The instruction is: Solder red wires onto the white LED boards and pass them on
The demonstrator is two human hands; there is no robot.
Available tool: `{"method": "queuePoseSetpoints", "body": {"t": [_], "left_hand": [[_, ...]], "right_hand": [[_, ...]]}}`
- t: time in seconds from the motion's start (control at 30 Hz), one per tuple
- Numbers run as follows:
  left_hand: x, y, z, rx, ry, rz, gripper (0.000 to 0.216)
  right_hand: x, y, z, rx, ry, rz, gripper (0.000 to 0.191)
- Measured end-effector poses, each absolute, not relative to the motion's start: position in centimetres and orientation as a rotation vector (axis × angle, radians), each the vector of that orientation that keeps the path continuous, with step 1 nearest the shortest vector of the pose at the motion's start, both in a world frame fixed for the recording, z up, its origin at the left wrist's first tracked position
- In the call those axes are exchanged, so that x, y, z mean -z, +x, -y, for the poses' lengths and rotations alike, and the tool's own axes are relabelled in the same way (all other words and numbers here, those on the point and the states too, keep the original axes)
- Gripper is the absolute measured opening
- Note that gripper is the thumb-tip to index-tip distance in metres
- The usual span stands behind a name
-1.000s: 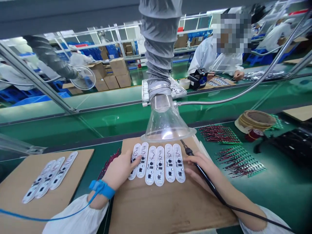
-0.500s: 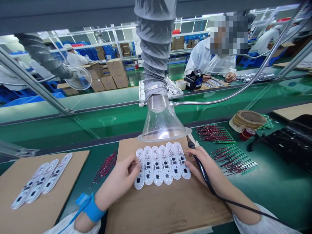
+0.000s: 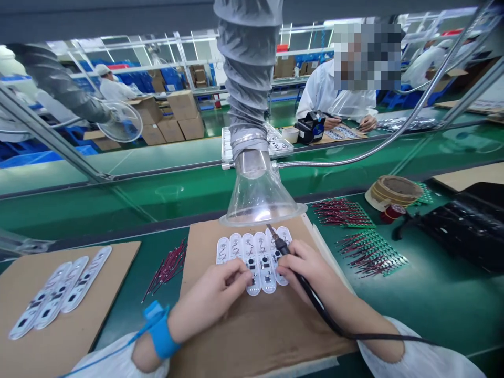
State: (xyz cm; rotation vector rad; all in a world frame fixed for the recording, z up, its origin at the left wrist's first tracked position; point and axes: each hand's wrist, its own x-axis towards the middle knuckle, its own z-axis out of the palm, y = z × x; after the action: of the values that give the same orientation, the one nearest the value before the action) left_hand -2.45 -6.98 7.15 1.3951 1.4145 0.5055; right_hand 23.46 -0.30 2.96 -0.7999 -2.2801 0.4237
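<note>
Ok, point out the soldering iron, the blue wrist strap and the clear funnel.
Soldering iron (image 3: 311, 296): head view, black handle.
Wrist strap (image 3: 163, 336): head view, blue band.
Clear funnel (image 3: 255, 198): head view, sloping wall.

Clear, glossy plastic makes up the funnel-shaped hood (image 3: 258, 195), its smooth wall catching a bright glare, while the grey tubular duct (image 3: 250, 68) above it is wrinkled, cloth-like sheeting with a faint sheen, and the silvery flexible hose (image 3: 354, 158) to its right is shiny, ribbed metal. Below the hood, the white capsule-shaped housings (image 3: 249, 242) look like smooth plastic on a matt brown cardboard sheet (image 3: 244, 336), and the black pen-shaped soldering iron (image 3: 309, 294) has a smooth, softly glossy handle. Right of the hood, the dark green bench (image 3: 441, 299) is smooth and faintly glossy.
</note>
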Motion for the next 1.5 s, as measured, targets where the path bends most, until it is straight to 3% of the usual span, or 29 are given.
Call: {"method": "queuePoseSetpoints", "body": {"t": [0.2,0.37,0.57,0.8,1.5], "left_hand": [[-5.0,-8.7,5.1,-0.811,1.766,-1.55,0.037],[-2.9,-10.1,3.5,-1.125,1.913,-1.682,0.033],[-2.4,-9.6,4.2,-1.071,1.867,-1.721,0.022],[-2.5,-9.7,4.2,-1.072,1.86,-1.76,0.021],[-2.3,-9.8,4.2,-1.016,1.915,-1.722,0.02]], "right_hand": [[-2.6,24.7,-1.5,-0.442,-0.74,2.218,0.027],[-2.2,25.9,-1.5,-0.478,-0.783,2.017,0.008],[-1.7,26.6,-0.6,-0.781,-0.948,1.737,0.023],[-1.2,26.9,-0.7,-0.874,-0.978,1.625,0.043],[-1.5,27.1,-0.8,-0.902,-1.002,1.816,0.042]]}}
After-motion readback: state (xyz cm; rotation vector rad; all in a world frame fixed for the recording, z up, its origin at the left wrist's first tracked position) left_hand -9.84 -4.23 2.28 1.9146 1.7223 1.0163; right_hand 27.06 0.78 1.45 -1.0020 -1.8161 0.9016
